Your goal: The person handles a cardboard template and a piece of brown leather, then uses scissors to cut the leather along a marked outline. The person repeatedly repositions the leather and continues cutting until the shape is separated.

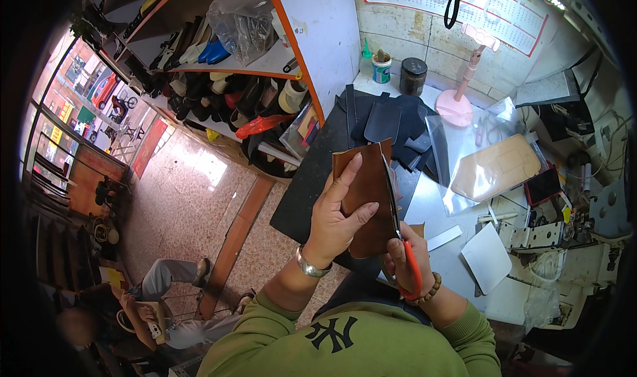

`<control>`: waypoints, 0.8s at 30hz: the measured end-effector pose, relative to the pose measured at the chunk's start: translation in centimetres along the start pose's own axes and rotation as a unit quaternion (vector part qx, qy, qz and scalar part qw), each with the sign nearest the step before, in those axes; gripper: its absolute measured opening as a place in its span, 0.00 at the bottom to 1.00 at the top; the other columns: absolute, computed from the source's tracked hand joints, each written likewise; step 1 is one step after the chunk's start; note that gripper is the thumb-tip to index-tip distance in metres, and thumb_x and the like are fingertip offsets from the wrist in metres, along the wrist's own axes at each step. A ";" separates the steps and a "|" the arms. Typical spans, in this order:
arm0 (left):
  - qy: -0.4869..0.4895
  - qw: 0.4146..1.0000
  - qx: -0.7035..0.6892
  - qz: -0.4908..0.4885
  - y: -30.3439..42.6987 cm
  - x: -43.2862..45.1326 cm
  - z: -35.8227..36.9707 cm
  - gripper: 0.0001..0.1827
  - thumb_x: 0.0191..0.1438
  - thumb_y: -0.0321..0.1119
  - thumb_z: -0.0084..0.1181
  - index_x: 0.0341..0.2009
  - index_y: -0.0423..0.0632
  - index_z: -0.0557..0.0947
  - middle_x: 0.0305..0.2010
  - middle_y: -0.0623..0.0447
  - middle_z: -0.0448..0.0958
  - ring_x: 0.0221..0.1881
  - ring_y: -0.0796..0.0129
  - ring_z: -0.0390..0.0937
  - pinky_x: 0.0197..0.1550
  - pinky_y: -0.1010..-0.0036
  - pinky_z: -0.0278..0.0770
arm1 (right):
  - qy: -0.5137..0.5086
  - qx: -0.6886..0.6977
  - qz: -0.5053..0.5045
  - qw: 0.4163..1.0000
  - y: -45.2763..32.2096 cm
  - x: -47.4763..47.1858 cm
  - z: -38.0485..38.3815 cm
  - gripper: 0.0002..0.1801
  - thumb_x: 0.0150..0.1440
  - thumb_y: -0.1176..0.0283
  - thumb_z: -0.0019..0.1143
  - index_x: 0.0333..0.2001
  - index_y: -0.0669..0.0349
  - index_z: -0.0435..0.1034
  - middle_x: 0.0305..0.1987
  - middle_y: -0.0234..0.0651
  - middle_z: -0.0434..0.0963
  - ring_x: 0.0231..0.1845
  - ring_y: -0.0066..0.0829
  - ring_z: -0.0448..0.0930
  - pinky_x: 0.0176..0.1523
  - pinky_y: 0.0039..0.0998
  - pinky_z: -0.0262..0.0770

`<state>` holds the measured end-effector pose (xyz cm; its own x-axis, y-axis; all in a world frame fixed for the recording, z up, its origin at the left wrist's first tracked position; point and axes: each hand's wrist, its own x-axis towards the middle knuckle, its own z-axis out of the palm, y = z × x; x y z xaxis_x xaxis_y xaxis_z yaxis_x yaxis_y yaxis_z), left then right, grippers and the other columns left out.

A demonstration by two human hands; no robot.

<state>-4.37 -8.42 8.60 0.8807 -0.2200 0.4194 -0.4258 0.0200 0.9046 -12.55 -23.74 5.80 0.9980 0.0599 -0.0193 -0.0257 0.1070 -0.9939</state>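
My left hand (331,220), with a silver cuff at the wrist, holds a brown leather piece (371,190) upright in front of me. Thumb and fingers lie spread on its near face; part of the grip is hidden behind it. My right hand (417,262), wearing a bead bracelet, grips scissors (412,277) by their orange handles. The blades point away from me along the right edge of the leather. How far they are apart is hard to see. Beyond the leather, black leather pieces (382,120) are heaped on a dark work mat (303,198).
On the right of the white worktop stand a pink phone stand (455,108), a clear plastic sheet (443,178), a tan leather panel (497,168) and a sewing machine (547,232). Shoe shelves (224,71) rise at the left. A seated person (169,297) is at lower left.
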 end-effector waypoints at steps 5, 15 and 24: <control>-0.009 0.998 -0.042 -0.037 0.1 -0.2 -0.1 0.38 0.48 0.25 0.63 0.64 0.47 0.63 0.63 0.45 0.63 0.60 0.64 0.65 0.59 0.73 0.64 | -0.001 -0.054 -0.024 0.998 -0.2 0.5 -0.1 0.28 0.60 0.48 0.47 0.46 0.65 0.69 0.21 0.33 0.71 0.22 0.23 0.70 0.28 0.25 0.68; -0.023 0.997 -0.057 -0.051 1.0 1.8 -0.7 0.48 0.46 0.28 0.66 0.67 0.47 0.50 0.61 0.46 0.63 0.59 0.67 0.65 0.60 0.71 0.64 | -0.036 -0.038 -0.011 0.999 -1.0 1.6 -0.6 0.36 0.57 0.39 0.43 0.50 0.64 0.64 0.23 0.27 0.70 0.20 0.15 0.69 0.24 0.18 0.64; -0.021 0.992 -0.017 -0.127 0.6 4.8 -0.2 0.06 0.56 0.31 0.57 0.32 0.41 0.78 0.26 0.61 0.75 0.28 0.85 0.68 0.32 0.87 0.66 | -0.009 -0.043 0.007 0.999 -1.3 1.4 -0.4 0.36 0.56 0.38 0.45 0.47 0.63 0.68 0.19 0.27 0.68 0.20 0.17 0.69 0.24 0.20 0.63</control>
<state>-0.30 -9.26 11.18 0.9491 -0.2618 0.1753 -0.1839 -0.0084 0.9829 -11.11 -24.20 7.00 0.9963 0.0793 -0.0324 -0.0341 0.0203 -0.9992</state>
